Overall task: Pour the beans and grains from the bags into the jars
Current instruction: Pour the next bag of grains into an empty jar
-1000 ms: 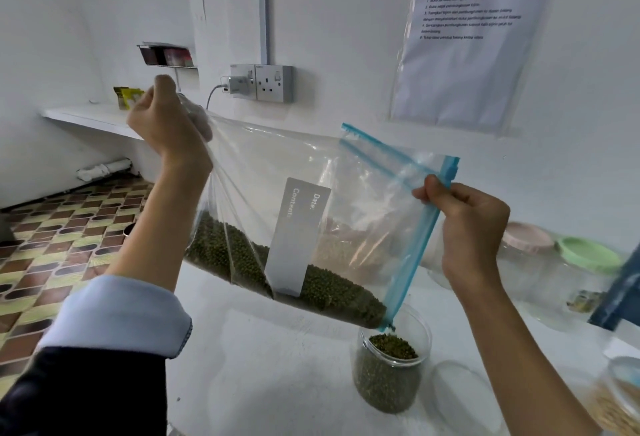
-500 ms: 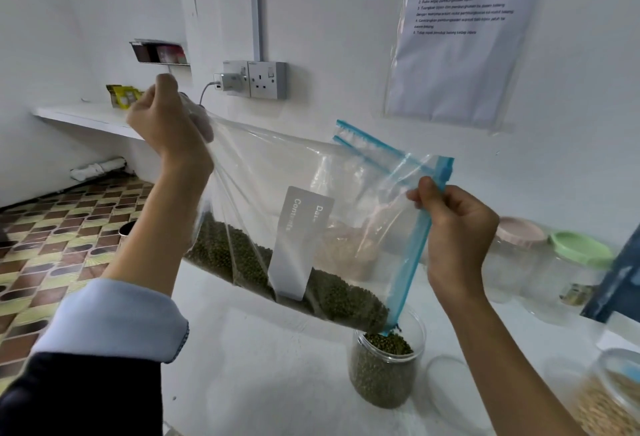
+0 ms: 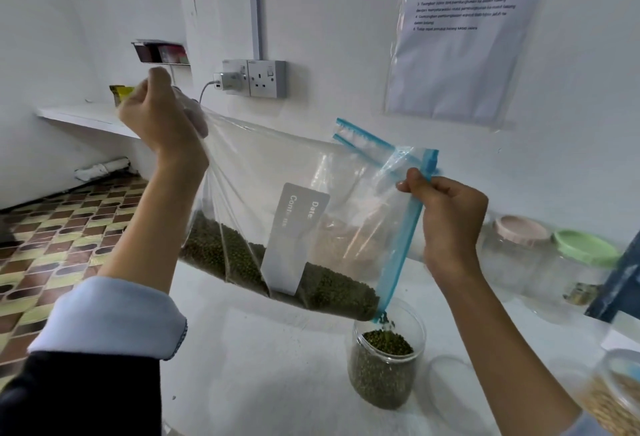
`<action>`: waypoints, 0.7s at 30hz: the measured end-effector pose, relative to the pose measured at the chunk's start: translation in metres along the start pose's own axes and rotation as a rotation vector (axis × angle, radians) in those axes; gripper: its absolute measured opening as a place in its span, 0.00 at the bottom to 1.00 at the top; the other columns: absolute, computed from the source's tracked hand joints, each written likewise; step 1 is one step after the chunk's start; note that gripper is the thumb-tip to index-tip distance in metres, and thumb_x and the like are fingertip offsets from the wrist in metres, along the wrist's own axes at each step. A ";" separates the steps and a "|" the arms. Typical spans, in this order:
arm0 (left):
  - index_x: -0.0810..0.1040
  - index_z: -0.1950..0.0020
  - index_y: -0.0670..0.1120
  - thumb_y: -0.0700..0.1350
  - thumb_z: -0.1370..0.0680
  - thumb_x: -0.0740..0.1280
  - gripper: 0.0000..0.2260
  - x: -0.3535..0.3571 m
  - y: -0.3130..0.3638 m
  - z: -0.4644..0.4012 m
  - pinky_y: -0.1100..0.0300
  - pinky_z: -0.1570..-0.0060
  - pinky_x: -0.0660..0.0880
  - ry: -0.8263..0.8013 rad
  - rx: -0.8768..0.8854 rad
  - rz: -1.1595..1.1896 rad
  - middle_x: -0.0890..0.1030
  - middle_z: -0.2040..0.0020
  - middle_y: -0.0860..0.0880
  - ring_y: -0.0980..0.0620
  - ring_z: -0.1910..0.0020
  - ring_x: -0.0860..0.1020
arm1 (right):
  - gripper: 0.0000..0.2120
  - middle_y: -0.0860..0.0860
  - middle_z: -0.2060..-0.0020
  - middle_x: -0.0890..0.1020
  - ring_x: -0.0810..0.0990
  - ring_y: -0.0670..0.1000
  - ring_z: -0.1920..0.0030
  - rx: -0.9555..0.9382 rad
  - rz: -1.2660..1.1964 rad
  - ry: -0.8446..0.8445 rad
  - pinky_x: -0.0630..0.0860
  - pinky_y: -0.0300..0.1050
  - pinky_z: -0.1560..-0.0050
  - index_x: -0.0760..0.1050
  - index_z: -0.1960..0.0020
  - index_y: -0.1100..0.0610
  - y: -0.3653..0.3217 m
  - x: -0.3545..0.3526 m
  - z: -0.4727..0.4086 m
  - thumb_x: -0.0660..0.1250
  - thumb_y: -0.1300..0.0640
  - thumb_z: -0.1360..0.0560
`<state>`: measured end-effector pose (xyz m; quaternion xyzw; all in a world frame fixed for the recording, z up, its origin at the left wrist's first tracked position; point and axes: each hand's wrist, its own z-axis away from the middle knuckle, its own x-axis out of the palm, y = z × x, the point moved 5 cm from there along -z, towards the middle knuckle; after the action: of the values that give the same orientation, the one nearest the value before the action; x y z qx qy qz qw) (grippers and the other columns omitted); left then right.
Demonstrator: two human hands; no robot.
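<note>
- The left hand (image 3: 162, 116), raised at the upper left of the frame, is curled tight round a bunched corner of the clear bag (image 3: 284, 172), forearm upright and a pale blue cuff (image 3: 107, 317) at the lower left.
- The right hand (image 3: 450, 213), right of centre, pinches the bag's blue zip strip (image 3: 405, 245) between thumb and curled fingers, wrist bent and forearm running down to the lower right corner.
- The bag hangs slanted between the two hands, its left end higher, with the open corner at the lowest point near the centre bottom.
- Green beans (image 3: 325, 290) lie along the bag's lower edge, and a few are falling from the corner.
- Right under that corner stands an open clear jar (image 3: 386, 366) on the white table (image 3: 263, 366), already mostly full of green beans.
- A grey label (image 3: 294, 238) on the bag reads "Date" and "Contents".
- A clear lid (image 3: 446, 390) lies flat on the table just right of the jar.
- At the right edge stand a jar with a pink lid (image 3: 519, 227) and a jar with a green lid (image 3: 585, 248), partly hidden behind the right hand.
- A jar of pale grains (image 3: 616, 397) sits at the lower right corner.
- On the wall are a double socket (image 3: 256, 78) with a charger (image 3: 228, 81) plugged in and a printed sheet (image 3: 464, 30) at the upper right.
</note>
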<state>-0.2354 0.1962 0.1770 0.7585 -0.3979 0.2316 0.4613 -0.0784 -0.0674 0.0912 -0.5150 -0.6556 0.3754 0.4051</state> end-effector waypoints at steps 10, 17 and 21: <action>0.60 0.80 0.46 0.33 0.28 0.58 0.21 -0.002 -0.008 0.001 0.66 0.79 0.50 0.018 0.001 -0.016 0.58 0.85 0.51 0.51 0.86 0.58 | 0.07 0.43 0.65 0.81 0.77 0.41 0.62 0.004 0.035 -0.041 0.74 0.39 0.54 0.81 0.62 0.53 0.003 0.000 -0.004 0.70 0.54 0.26; 0.59 0.79 0.45 0.33 0.28 0.58 0.20 0.000 -0.010 0.003 0.65 0.79 0.49 0.014 -0.006 -0.019 0.58 0.85 0.52 0.52 0.87 0.57 | 0.06 0.44 0.64 0.82 0.78 0.42 0.61 -0.045 0.044 -0.020 0.74 0.40 0.52 0.81 0.62 0.53 0.000 -0.004 0.006 0.70 0.55 0.26; 0.59 0.78 0.45 0.33 0.28 0.58 0.20 0.000 -0.010 0.003 0.66 0.79 0.49 0.011 0.003 -0.011 0.57 0.85 0.52 0.52 0.87 0.56 | 0.08 0.42 0.67 0.82 0.78 0.40 0.63 -0.049 0.012 0.005 0.74 0.40 0.52 0.80 0.65 0.51 -0.001 -0.007 0.007 0.70 0.55 0.26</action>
<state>-0.2274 0.1960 0.1703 0.7599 -0.3909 0.2339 0.4637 -0.0841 -0.0748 0.0887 -0.5297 -0.6603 0.3606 0.3918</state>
